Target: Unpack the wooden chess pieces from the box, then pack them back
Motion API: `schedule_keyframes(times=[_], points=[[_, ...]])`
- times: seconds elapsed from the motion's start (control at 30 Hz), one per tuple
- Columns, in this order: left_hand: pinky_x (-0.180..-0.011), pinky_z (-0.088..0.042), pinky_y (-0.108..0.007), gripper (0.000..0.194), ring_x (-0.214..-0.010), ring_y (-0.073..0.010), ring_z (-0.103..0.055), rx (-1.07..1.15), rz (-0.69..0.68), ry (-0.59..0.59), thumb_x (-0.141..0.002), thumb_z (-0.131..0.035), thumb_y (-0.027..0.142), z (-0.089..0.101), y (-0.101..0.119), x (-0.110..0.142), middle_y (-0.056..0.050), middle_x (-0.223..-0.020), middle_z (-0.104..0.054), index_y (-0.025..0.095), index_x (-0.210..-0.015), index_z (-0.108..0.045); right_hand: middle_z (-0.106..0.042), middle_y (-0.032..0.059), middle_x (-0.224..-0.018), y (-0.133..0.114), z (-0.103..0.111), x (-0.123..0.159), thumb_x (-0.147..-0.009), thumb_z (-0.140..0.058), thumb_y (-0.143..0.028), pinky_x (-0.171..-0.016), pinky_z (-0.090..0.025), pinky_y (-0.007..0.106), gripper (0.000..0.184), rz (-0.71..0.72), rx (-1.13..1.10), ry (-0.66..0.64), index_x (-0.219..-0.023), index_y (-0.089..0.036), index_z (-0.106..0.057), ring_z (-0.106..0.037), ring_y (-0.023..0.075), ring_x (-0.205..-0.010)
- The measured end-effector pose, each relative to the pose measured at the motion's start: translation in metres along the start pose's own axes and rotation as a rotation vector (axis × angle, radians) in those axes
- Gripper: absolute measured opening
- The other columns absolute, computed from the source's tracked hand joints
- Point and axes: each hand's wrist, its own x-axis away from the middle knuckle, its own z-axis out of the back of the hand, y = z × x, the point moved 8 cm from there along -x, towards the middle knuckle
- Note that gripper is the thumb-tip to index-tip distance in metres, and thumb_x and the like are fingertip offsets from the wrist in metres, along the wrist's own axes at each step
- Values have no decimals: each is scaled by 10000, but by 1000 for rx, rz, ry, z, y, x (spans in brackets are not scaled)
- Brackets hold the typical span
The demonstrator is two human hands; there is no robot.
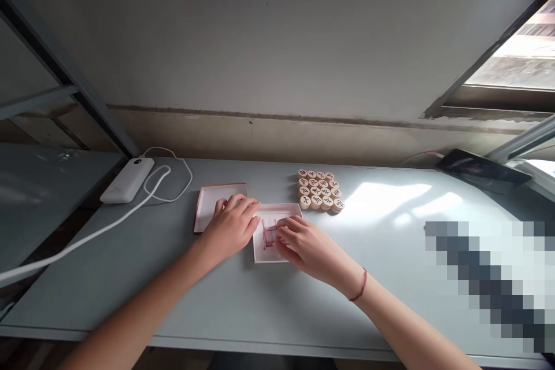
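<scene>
I've got my left hand (229,226) curved palm-down over the edge of a white box lid (212,199), and my right hand (306,245) palm-down on red-lined paper (269,235) inside a white tray (277,209). I can't tell if either grips.

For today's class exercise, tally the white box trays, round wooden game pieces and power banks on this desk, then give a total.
White box trays: 2
Round wooden game pieces: 16
Power bank: 1
Total: 19
</scene>
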Motion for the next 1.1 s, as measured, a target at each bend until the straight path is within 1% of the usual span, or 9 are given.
schedule_keyframes(times=[0.13,0.23,0.37,0.5,0.63,0.73,0.9,1.03,1.1], points=[[-923,-433,-401,294,-1183,-274,-493,14,-103,95,-957,-452,290,14,20,11,-135,-1278,-570,148,-1175,-588,-640,91,-904,2,4,4,-950,-459,-202,-769,-523,359,192,4,-27,34,-872,-181,-634,-585,218,-913],[-799,-460,-352,198,-947,-224,-572,41,-190,59,-938,-495,279,21,41,18,-95,-1119,-633,162,-1028,-626,-653,91,-930,18,22,0,-943,-461,-211,-773,-501,351,201,-45,-25,137,-847,-185,-635,-590,214,-889],[-720,-421,-345,204,-879,-218,-570,41,-327,13,-891,-591,368,15,65,26,-54,-1011,-659,178,-958,-623,-648,97,-1040,70,54,-20,-930,-448,-244,-727,-468,323,208,-333,72,246,-1001,-186,-635,-610,213,-861],[-732,-372,-343,106,-854,-188,-560,11,-383,34,-894,-594,266,1,72,34,-31,-962,-657,180,-955,-598,-627,141,-1133,121,63,-49,-908,-433,-303,-647,-435,311,318,-669,192,162,-1142,-171,-603,-639,242,-834],[-724,-330,-337,137,-771,-166,-536,-50,-406,45,-873,-507,48,-4,74,38,-23,-824,-634,169,-889,-571,-656,171,-1030,141,50,-75,-845,-478,-270,-624,-443,318,290,-780,260,-57,-1039,-148,-656,-655,297,-885],[-725,-317,-338,188,-727,-161,-514,-52,-423,40,-834,-483,-15,-2,78,39,-9,-735,-597,162,-817,-545,-680,174,-982,148,39,-81,-799,-515,-193,-642,-461,317,259,-813,278,-181,-987,-156,-689,-665,298,-912],[-735,-323,-345,196,-707,-156,-503,-28,-452,14,-853,-467,-2,2,89,43,-6,-708,-602,172,-797,-538,-690,181,-974,152,38,-85,-786,-522,-141,-641,-464,313,259,-819,295,-180,-975,-152,-699,-672,296,-912],[-730,-342,-352,174,-814,-190,-556,109,-373,86,-944,-504,325,20,77,37,-35,-847,-665,177,-929,-595,-703,126,-945,128,57,-80,-796,-520,-187,-663,-456,307,231,-711,225,18,-950,-175,-691,-666,270,-876],[-742,-356,-351,217,-871,-194,-570,135,-246,102,-967,-455,327,28,55,26,-48,-927,-678,182,-996,-613,-708,80,-938,100,65,-70,-809,-527,-235,-693,-456,292,236,-560,100,163,-988,-193,-674,-658,235,-861]])
